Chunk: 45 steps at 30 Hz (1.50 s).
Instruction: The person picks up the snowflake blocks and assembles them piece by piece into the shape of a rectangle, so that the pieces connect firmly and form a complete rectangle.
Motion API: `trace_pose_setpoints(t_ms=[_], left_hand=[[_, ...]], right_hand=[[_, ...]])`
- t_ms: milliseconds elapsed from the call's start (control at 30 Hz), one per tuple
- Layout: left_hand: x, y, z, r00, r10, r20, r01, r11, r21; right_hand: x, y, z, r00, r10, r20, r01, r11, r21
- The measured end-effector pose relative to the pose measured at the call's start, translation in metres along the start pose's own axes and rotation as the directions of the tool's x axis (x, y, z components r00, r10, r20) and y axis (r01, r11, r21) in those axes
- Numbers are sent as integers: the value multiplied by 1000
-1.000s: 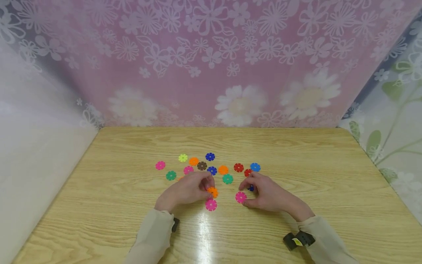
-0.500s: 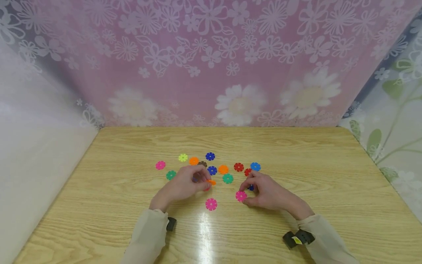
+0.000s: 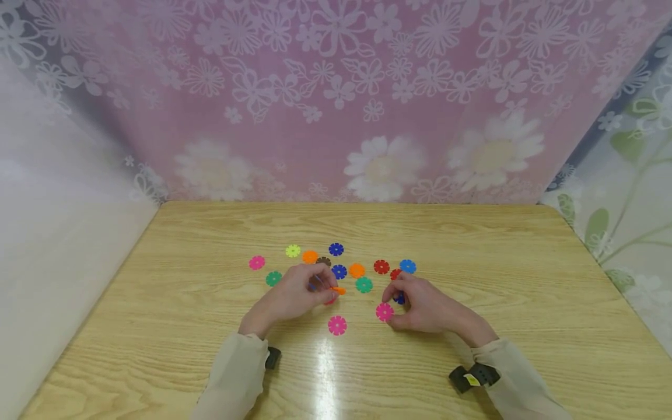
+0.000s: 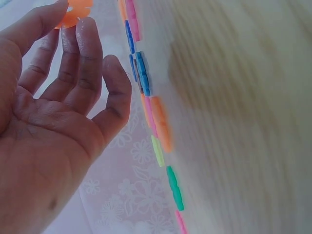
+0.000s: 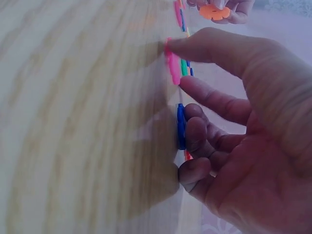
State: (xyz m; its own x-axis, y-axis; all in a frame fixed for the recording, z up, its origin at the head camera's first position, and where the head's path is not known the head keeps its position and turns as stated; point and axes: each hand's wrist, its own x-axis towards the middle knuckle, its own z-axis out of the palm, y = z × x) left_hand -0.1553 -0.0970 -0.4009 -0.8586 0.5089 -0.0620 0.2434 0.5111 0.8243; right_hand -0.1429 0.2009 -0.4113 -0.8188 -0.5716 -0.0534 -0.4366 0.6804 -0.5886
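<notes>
Between thumb and fingertips my left hand (image 3: 294,294) pinches an orange notched disc (image 3: 340,291), seen nearly edge-on in the head view and held off the table in the left wrist view. Just below it, a pink disc is partly hidden by the fingers. My right hand (image 3: 430,303) grips a second pink notched disc (image 3: 384,312) by its edges, thumb on one side and index finger on the other, right at the tabletop. Under the curled fingers of that hand lies a dark blue disc (image 5: 181,126). Another pink disc (image 3: 337,325) lies flat between the hands, nearer the person.
Several more notched discs lie scattered beyond the hands, among them a yellow-green disc (image 3: 293,251), a teal disc (image 3: 364,284), a dark red disc (image 3: 381,266) and a light blue disc (image 3: 408,266). Flowered curtains surround the wooden table (image 3: 157,350).
My left hand has lifted the orange disc and moved slightly away from the person, tipping it from face-on to nearly edge-on. My right hand stays at its pink disc.
</notes>
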Motion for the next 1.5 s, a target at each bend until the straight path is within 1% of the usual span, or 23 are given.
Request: trace_pose_setpoints(t_ms=[233, 467, 633, 767, 933, 1067, 1133, 1200, 1333, 1400, 1500], left_hand=[[0, 0, -1, 1000, -1, 3, 1, 1000, 5], [0, 0, -1, 1000, 18, 7, -18, 1000, 10], [-1, 1, -1, 1000, 23, 3, -23, 1000, 17], [0, 1, 0, 1000, 27, -15, -27, 999, 18], [-1, 2, 2, 998, 45, -37, -45, 999, -5], [-2, 5, 3, 997, 44, -58, -46, 999, -24], [-1, 5, 4, 997, 46, -68, -48, 998, -29], [-1, 6, 5, 996, 50, -72, -53, 998, -39], [-2, 7, 6, 994, 74, -76, -78, 996, -49], [-2, 7, 7, 993, 86, -82, -91, 995, -49], [-2, 8, 8, 990, 99, -97, -104, 993, -56]], right_hand=[[1, 0, -1, 1000, -16, 4, 16, 1000, 22], [3, 1, -2, 1000, 4, 20, -4, 1000, 28], [4, 1, -1, 1000, -13, 4, 13, 999, 33], [3, 2, 0, 1000, -9, -27, 11, 997, 76], [2, 2, 1, 998, 29, -51, -22, 990, 136], [4, 1, 1, 996, 61, -72, -46, 980, 193], [6, -1, 1, 993, 85, -84, -63, 969, 239], [7, -4, 1, 989, 116, -95, -82, 949, 303], [11, -10, 0, 981, 163, -100, -104, 894, 436], [13, -11, 0, 980, 175, -90, -108, 862, 496], [15, -13, 1, 981, 177, -81, -103, 823, 558]])
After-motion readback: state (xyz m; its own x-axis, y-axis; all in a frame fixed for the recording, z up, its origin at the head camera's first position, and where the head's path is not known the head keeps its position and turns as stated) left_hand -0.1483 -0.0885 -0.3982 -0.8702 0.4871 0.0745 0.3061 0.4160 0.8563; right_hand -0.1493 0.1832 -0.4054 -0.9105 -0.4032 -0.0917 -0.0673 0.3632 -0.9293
